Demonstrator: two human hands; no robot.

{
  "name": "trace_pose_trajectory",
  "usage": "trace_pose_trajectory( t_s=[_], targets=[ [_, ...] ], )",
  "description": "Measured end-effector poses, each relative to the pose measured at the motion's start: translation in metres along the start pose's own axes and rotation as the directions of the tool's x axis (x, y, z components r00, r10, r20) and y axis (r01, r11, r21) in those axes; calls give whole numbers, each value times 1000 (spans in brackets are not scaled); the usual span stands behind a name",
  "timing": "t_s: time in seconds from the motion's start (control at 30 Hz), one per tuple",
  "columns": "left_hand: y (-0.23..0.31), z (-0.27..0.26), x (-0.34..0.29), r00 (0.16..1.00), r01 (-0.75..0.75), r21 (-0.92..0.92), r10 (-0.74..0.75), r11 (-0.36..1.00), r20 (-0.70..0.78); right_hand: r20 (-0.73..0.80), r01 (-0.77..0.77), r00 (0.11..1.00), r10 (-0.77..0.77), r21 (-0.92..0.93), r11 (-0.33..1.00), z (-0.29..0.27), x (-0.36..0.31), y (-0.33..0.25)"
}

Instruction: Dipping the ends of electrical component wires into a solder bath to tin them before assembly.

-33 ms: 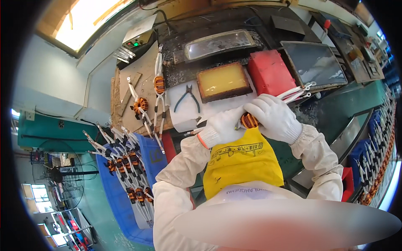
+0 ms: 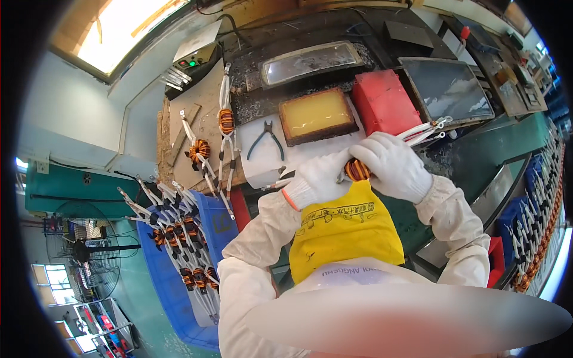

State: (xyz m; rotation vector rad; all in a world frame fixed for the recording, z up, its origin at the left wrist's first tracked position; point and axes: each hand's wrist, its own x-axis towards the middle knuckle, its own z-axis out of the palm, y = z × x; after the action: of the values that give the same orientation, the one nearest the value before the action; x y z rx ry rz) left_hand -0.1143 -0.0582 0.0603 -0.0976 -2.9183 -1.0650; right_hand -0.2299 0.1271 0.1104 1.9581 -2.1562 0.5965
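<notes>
An orange-and-black wound ring coil (image 2: 358, 170) is gripped between my two white-gloved hands, just above the yellow apron (image 2: 349, 235). My left hand (image 2: 319, 179) closes on the coil's left side. From the right, my right hand (image 2: 394, 167) wraps over it, its fingers curled. White leads with ring terminals (image 2: 427, 131) stick out beyond my right hand. A lead end (image 2: 277, 184) shows left of my left hand. The gloves hide most of the coil's underside. Beyond my hands lies a framed tray of yellowish material (image 2: 316, 116), apart from them.
Teal-handled cutters (image 2: 267, 142) lie on white paper left of the tray. A red box (image 2: 387, 102) stands to its right. Two more coils (image 2: 199, 151) with leads rest on the board at left. Below, a blue bin (image 2: 179, 316) holds several coils. A dark-topped panel (image 2: 447, 89) sits far right.
The coil has shifted very slightly up and to the right between my hands. Both hands keep their hold, and everything else stays in place.
</notes>
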Motion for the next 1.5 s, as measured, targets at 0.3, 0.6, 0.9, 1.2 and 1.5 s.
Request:
trace_pose_trajectory(
  t_s=[0.3, 0.6, 0.9, 1.2, 1.5],
  targets=[
    [3, -39, 3, 883, -83, 201, 165, 976, -439, -77, -192, 977, 199, 91, 977, -12, -13, 70],
    [-31, -4, -43, 912, -28, -129, -27, 991, -410, 112, -560, 829, 549, 141, 817, -16, -21, 151],
    [-6, 34, 34, 930, -157, -4, 146, 988, -337, 126, -491, 867, 483, 47, 870, -8, -13, 166],
    [-28, 74, 160, 806, 255, 579, 161, 774, -570, 118, -494, 866, 485, 57, 868, -7, -2, 154],
    [-39, 88, 176, 779, 268, 518, 134, 812, -612, 45, -472, 881, 471, 28, 881, 8, -6, 162]
  ],
)
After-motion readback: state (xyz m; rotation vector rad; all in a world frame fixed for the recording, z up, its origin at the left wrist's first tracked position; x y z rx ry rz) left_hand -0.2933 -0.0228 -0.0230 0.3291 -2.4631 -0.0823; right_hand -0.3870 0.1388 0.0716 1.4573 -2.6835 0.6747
